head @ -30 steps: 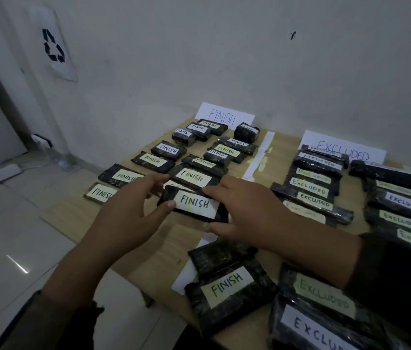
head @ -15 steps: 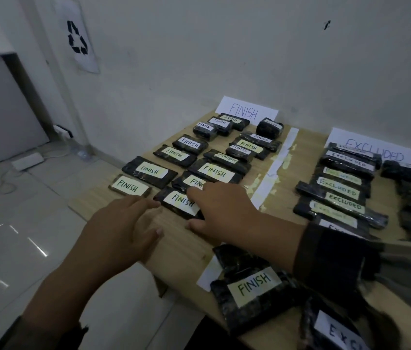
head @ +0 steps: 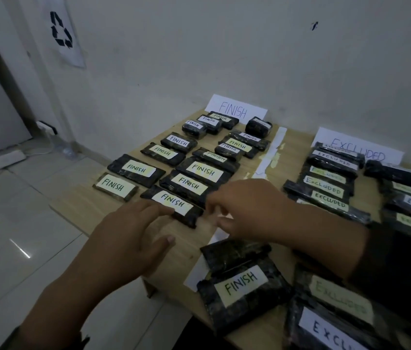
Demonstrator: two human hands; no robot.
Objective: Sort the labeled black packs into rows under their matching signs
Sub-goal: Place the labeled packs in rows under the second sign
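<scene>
The front FINISH pack [head: 171,205] lies flat on the worktop [head: 85,208], last in its row from the FINISH sign [head: 236,109]. The left hand [head: 128,238] lays straight, released fingers [head: 153,208] on its label. The right hand [head: 249,210] hangs loosely curled beside it, grasping nothing.

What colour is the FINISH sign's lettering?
Blue, on white paper: FINISH sign, best in the head view.

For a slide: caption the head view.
A FINISH pack ending its row, flanked by left hand and right hand.
</scene>
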